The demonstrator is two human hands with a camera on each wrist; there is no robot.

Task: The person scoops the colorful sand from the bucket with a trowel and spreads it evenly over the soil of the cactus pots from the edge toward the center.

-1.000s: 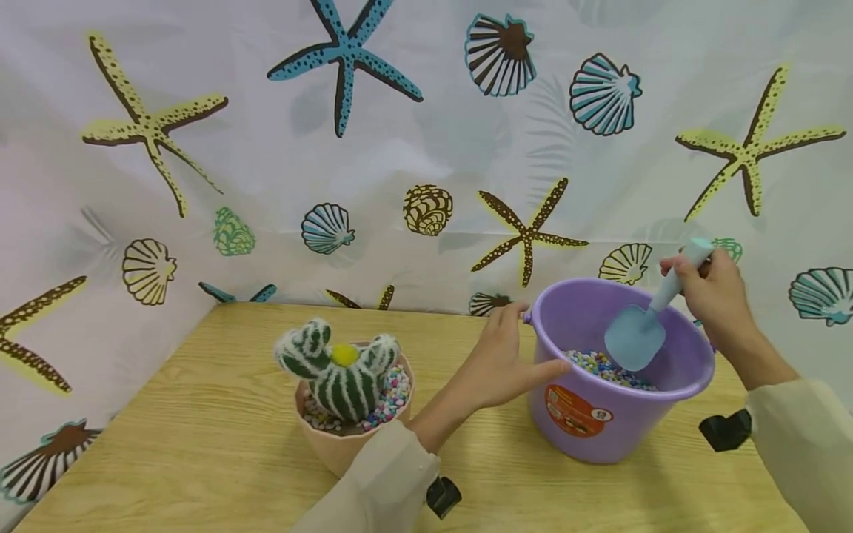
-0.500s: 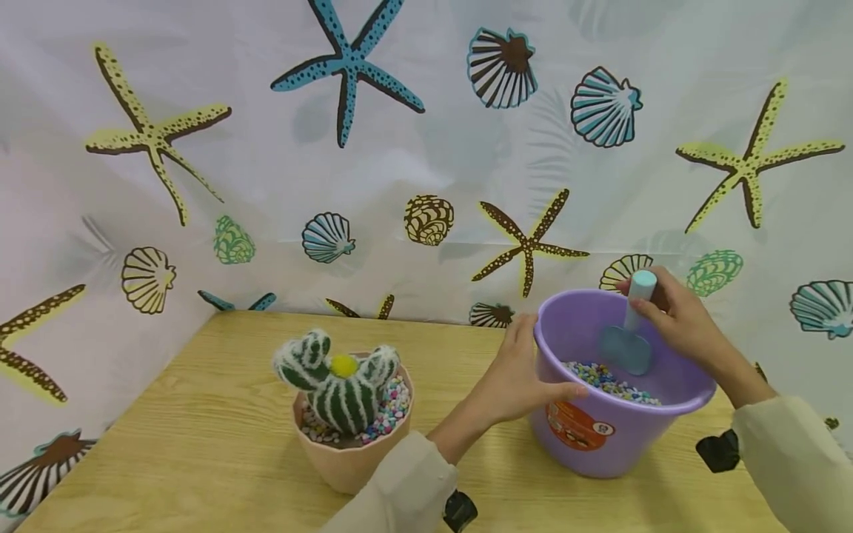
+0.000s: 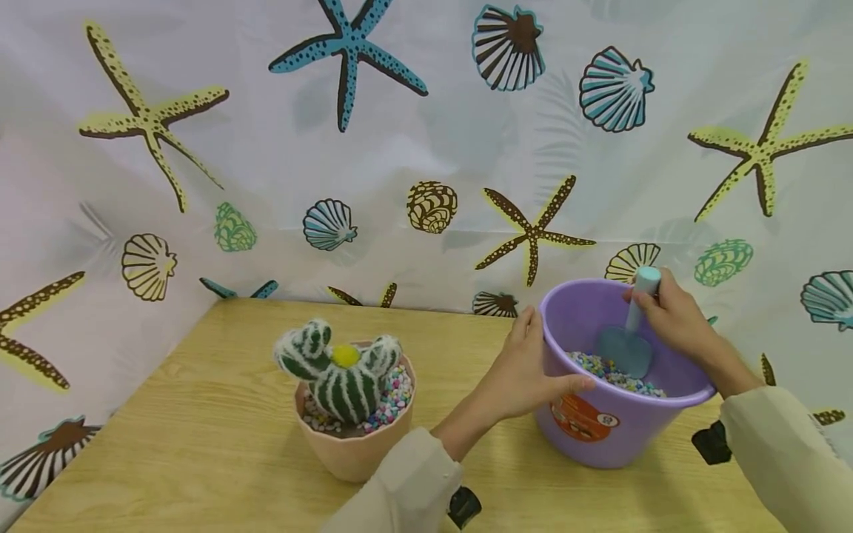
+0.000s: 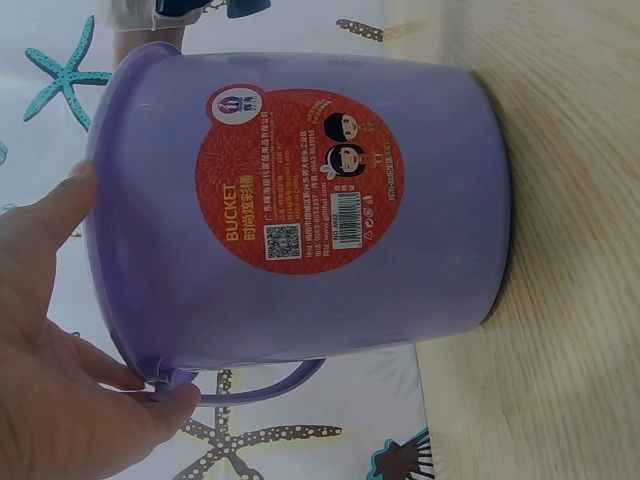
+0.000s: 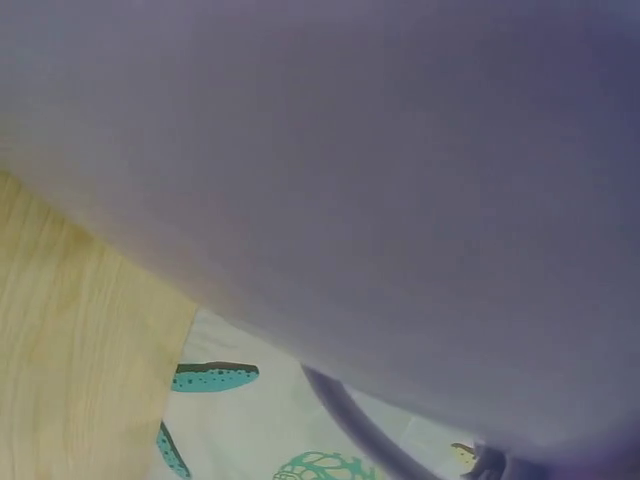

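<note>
A purple bucket (image 3: 620,422) with a red sticker stands on the wooden table, with small multicoloured pebbles (image 3: 603,366) inside. My left hand (image 3: 516,374) grips its rim on the left side. In the left wrist view, thumb and fingers are spread along that rim, some fingers by the handle joint. My right hand (image 3: 680,318) holds the light blue handle of a small shovel (image 3: 626,349) over the bucket's right side. The shovel's blade points down inside, its lower edge at the pebbles. Only the bucket's outer wall (image 5: 330,180) fills the right wrist view, hiding the right hand there.
Left of the bucket is a peach pot (image 3: 353,451) holding a knitted green cactus (image 3: 343,392) and coloured pebbles. Behind the wooden table (image 3: 200,414) hangs a white cloth (image 3: 380,163) printed with starfish and shells. The bucket's handle (image 4: 265,390) hangs down its far side.
My right hand has brought the shovel left and down into the bucket, turning it more upright, with its blade now at the pebbles. The left hand stays on the rim, shifted slightly right.
</note>
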